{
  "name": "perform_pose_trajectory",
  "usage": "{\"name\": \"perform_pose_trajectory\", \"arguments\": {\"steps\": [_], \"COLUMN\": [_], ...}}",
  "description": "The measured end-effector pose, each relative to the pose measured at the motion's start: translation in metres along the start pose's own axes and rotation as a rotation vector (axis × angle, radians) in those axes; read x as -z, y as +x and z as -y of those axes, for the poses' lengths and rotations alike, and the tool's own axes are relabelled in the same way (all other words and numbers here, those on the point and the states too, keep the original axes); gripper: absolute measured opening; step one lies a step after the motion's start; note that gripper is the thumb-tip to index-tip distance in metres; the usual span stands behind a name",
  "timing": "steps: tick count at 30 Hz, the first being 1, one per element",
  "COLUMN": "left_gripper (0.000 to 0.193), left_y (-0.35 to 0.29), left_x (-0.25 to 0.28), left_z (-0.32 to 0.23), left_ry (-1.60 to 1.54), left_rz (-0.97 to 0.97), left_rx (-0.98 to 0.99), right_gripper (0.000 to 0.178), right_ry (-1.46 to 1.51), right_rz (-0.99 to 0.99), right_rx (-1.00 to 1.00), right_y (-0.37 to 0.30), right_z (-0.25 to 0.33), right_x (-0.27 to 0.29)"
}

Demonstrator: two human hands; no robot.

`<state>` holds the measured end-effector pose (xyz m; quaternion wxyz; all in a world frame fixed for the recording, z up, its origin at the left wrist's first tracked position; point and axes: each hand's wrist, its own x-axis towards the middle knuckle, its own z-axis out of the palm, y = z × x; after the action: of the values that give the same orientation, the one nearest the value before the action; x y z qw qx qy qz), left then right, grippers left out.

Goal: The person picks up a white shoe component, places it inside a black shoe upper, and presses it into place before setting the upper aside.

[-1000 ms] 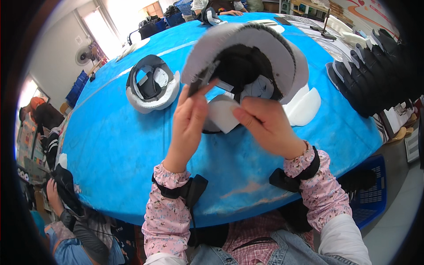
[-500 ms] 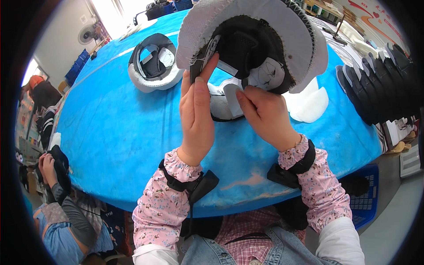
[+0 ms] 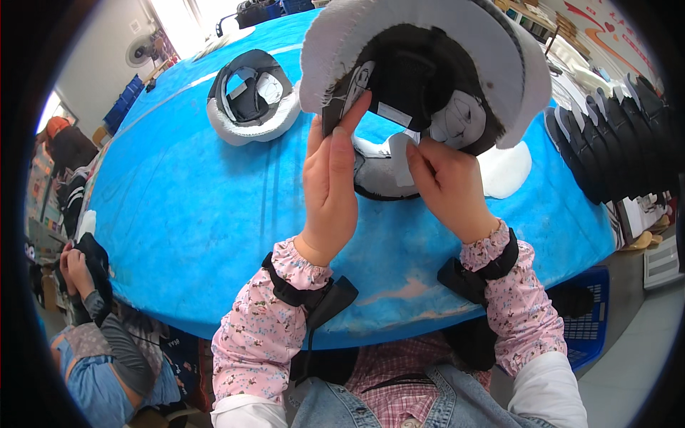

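Note:
Both my hands hold up a shoe upper [image 3: 524,68], its white stitched lining facing me and its black padded collar inside. My left hand [image 3: 330,185] grips its left edge, with the thumb on the near side and a finger reaching behind. My right hand [image 3: 451,178] pinches a small pale grey flap [image 3: 402,160] at the lower edge between thumb and fingers. Whether the flap is sewn on or loose, I cannot tell. Just beneath, a second upper [image 3: 378,178] lies on the blue-covered table [image 3: 250,235], partly hidden by my right hand. Another upper [image 3: 275,128] rests further left.
White rounded pieces [image 3: 508,170] lie right of my hand. A row of nested black uppers [image 3: 606,146] stands at the right edge. Below the table's right side is a blue crate [image 3: 589,314]. At lower left, another person's hands [image 3: 75,267] hold something black.
My hands and the held upper have shifted a little to the right. Both grips look the same, the right still pinching the pale flap.

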<state>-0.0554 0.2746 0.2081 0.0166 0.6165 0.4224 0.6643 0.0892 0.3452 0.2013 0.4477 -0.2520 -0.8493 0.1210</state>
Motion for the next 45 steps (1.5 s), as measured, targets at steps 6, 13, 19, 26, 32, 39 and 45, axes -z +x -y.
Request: {"name": "perform_pose_trajectory", "arguments": {"steps": [6, 13, 19, 26, 32, 39, 45], "left_gripper": [0.038, 0.039, 0.038, 0.037, 0.037, 0.037, 0.037], "left_y": [-0.001, -0.001, 0.000, 0.000, 0.000, 0.000, -0.001], "left_x": [0.001, 0.001, -0.002, -0.002, -0.002, 0.000, 0.000], "left_z": [0.002, 0.005, 0.003, 0.003, 0.005, 0.005, 0.003], "left_ry": [-0.026, -0.002, -0.012, -0.026, -0.003, 0.034, 0.021], "left_rz": [0.039, 0.043, 0.056, 0.057, 0.056, 0.067, 0.057], "left_rx": [0.025, -0.052, -0.052, -0.017, -0.038, -0.040, -0.009], "right_gripper": [0.023, 0.023, 0.023, 0.022, 0.023, 0.025, 0.025], "right_ry": [0.020, 0.026, 0.024, 0.000, 0.004, 0.010, -0.008], "right_rz": [0.027, 0.007, -0.021, -0.007, -0.006, -0.020, -0.011], "right_rx": [-0.031, -0.003, -0.007, -0.016, -0.014, -0.005, 0.005], "right_y": [-0.003, -0.006, -0.007, -0.006, -0.007, -0.006, -0.006], "right_z": [0.003, -0.001, -0.002, -0.002, -0.003, -0.003, -0.004], "right_x": [-0.001, -0.009, -0.010, -0.009, -0.010, -0.012, -0.014]}}
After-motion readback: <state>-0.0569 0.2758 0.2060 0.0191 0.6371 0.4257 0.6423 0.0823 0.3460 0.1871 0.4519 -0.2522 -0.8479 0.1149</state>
